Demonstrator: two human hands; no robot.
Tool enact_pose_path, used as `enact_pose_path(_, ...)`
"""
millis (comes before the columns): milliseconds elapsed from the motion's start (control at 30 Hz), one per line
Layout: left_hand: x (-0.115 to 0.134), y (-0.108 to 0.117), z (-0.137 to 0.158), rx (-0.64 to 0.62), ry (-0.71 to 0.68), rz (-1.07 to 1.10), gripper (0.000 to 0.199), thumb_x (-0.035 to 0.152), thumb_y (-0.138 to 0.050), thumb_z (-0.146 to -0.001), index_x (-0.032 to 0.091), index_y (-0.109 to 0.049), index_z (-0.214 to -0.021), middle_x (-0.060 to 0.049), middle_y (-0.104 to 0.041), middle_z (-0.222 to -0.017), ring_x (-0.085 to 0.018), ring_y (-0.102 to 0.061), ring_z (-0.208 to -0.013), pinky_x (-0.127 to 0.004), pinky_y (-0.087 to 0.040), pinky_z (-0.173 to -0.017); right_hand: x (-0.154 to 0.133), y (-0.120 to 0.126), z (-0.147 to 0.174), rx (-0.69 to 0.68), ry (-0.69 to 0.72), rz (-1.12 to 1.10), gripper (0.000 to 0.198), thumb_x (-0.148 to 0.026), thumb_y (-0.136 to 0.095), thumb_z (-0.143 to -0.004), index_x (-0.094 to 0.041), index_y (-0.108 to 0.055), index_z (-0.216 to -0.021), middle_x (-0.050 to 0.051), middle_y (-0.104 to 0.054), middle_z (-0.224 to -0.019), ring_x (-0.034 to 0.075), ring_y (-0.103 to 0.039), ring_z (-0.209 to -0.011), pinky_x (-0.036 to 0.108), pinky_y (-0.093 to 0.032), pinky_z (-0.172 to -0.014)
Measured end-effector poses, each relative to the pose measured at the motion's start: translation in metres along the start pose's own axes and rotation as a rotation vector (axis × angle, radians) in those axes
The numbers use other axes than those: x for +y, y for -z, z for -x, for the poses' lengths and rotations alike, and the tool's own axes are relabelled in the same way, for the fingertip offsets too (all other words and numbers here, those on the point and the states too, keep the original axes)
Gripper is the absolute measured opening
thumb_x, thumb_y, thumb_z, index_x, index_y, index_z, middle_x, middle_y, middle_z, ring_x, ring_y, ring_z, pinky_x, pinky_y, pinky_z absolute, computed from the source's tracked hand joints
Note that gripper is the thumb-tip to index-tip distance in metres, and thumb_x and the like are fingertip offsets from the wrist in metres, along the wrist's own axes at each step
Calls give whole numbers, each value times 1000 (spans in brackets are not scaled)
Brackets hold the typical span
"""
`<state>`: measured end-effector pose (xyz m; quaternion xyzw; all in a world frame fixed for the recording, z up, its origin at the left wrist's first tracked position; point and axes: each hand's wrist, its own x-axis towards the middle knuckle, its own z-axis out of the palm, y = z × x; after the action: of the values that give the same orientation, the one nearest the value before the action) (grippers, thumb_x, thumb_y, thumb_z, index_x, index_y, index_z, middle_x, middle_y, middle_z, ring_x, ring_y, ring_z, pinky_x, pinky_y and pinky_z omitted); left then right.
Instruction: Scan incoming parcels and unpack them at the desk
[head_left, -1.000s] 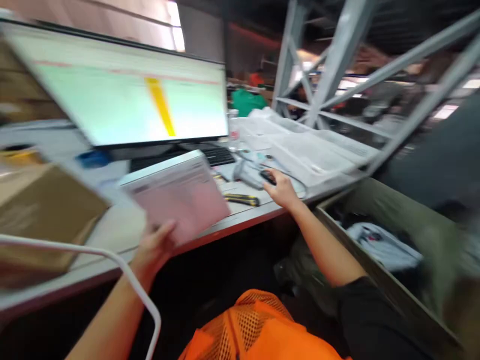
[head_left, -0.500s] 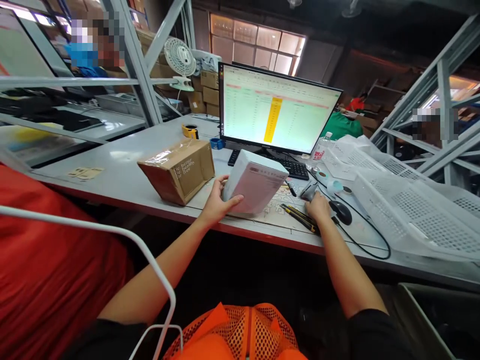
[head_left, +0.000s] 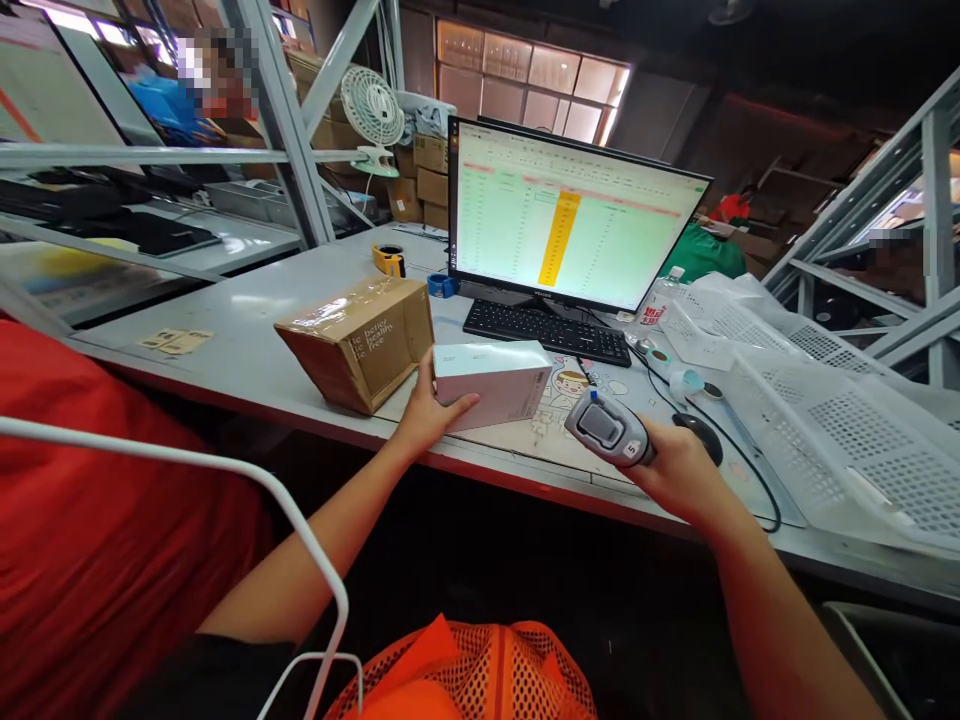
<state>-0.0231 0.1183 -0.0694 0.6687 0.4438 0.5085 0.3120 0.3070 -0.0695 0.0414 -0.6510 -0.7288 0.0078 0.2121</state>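
My left hand (head_left: pixel 429 410) is closed round the left end of a white box (head_left: pixel 499 385), its thumb along the near side. The box is held low at the front of the desk. In my right hand (head_left: pixel 679 465) is a grey barcode scanner (head_left: pixel 609 428), gripped by its handle and raised above the desk mat. The scanner's head points left, towards the box. An open brown cardboard carton (head_left: pixel 352 335) lies tilted just left of my left hand. Whatever lies right under the scanner is hidden.
Behind the box stand a black keyboard (head_left: pixel 546 330) and a monitor (head_left: pixel 577 220). White plastic baskets (head_left: pixel 840 420) fill the desk's right side, beside a black mouse (head_left: pixel 699 437) and its cable. Tape dispensers in yellow (head_left: pixel 389 261) and blue (head_left: pixel 442 286) sit behind the carton.
My right hand has picked up the barcode scanner from the desk and brought it up beside the white box. My left hand has lowered and turned the box, so its pale narrow side faces up.
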Motion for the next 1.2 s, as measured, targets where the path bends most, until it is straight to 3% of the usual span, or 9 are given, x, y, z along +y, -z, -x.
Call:
enact_pose_path(100,-13,-3,8,-93,125,-2,106,63,-79,-83,20,-28,-166,-20,-61,-148,-37,-60,-137,-55,-46,-118,-7,-2,-1,-17,18,34,25,-36,-68,-86,-26,-73,-108,4,-76,-82,24,-70,-73,30,-48,-66)
enact_pose_path(267,-11,0,9,-143,38,-18,94,67,-69,-90,16,-38,-162,-19,-65,-142,-35,-60,-138,-51,-43,-122,15,-12,-17,12,-68,97,26,-41,-67,-87,-25,-71,-107,5,-75,-85,26,-70,-76,31,-44,-65)
enact_pose_path(467,-13,11,-19,-92,40,-235,62,60,-63,-96,13,-63,-137,-19,-73,-130,-35,-65,-131,-45,-49,-114,77,-44,-44,-42,-410,315,36,-46,-60,-98,-20,-68,-122,13,-77,-104,32,-73,-96,34,-45,-72)
enact_pose_path(667,-12,8,-44,52,82,-350,59,50,-68,-95,11,-62,-139,-21,-77,-117,-41,-72,-115,-47,-56,-99,113,-77,-46,-64,-604,378,56,-36,-50,-105,-6,-49,-152,23,-68,-136,35,-67,-123,40,-49,-97)
enact_pose_path(800,10,20,-15,244,-182,-392,64,41,-66,-98,21,-46,-156,-17,-71,-135,-36,-72,-120,-51,-56,-105,116,-83,-39,-43,-565,390,60,-35,-47,-105,-4,-46,-156,25,-66,-138,36,-66,-125,43,-50,-100)
enact_pose_path(933,28,70,1,585,-516,-500,76,40,-79,-90,31,-43,-156,-13,-55,-156,-38,-50,-147,-62,-35,-127,117,-80,-38,-38,-561,376,62,-36,-47,-105,-3,-45,-157,25,-66,-139,37,-65,-125,46,-50,-104)
enact_pose_path(1000,23,98,-9,665,-421,-543,103,48,-89,-79,29,-32,-162,-18,-35,-170,-46,-31,-158,-71,-23,-129,115,-78,-41,17,-560,385,62,-38,-48,-104,-3,-48,-156,25,-64,-141,39,-63,-128,47,-49,-106)
enact_pose_path(1067,8,120,-25,621,-199,-458,120,55,-94,-70,26,-26,-164,-22,-28,-172,-54,-28,-157,-79,-25,-124,106,-76,-44,127,-517,364,60,-39,-50,-103,-5,-52,-152,24,-62,-144,39,-59,-133,48,-47,-110)
enact_pose_path(1200,-18,151,-42,521,140,-227,118,60,-96,-61,27,-37,-158,-18,-49,-160,-57,-53,-139,-83,-42,-112,76,-80,-41,122,-299,177,51,-38,-50,-104,-10,-61,-145,20,-64,-141,34,-60,-132,44,-46,-114)
